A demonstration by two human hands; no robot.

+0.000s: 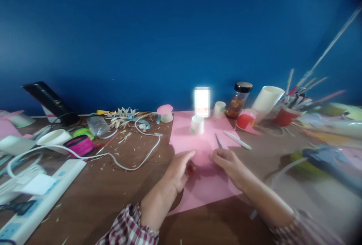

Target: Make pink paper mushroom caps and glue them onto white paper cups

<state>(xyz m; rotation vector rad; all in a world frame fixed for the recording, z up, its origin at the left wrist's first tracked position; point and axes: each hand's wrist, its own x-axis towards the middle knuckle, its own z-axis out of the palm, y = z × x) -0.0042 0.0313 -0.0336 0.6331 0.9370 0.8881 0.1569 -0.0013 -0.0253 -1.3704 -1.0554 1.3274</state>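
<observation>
A rounded piece of pink paper (203, 153) is between my two hands, above a larger pink sheet (209, 188) on the table. My left hand (181, 167) is closed at its left edge, thumb on top and fingers curled below. My right hand (226, 160) pinches at the right edge. Just beyond its knuckles a slim dark tool (218, 140) points away; whether the hand touches it I cannot tell. A white pen (238, 140) lies to the right on the sheet. Upside-down paper cups, one nearer (197, 125) and one farther (219, 109), stand behind.
At left are a power strip (51, 196), a white cable (132, 169) and a magenta tape roll (80, 146). A pink-topped cup (165, 114) stands behind. Toward the right are a dark-lidded jar (239, 100), a white tube (267, 103) and a red brush holder (287, 117). A blue wall backs the table.
</observation>
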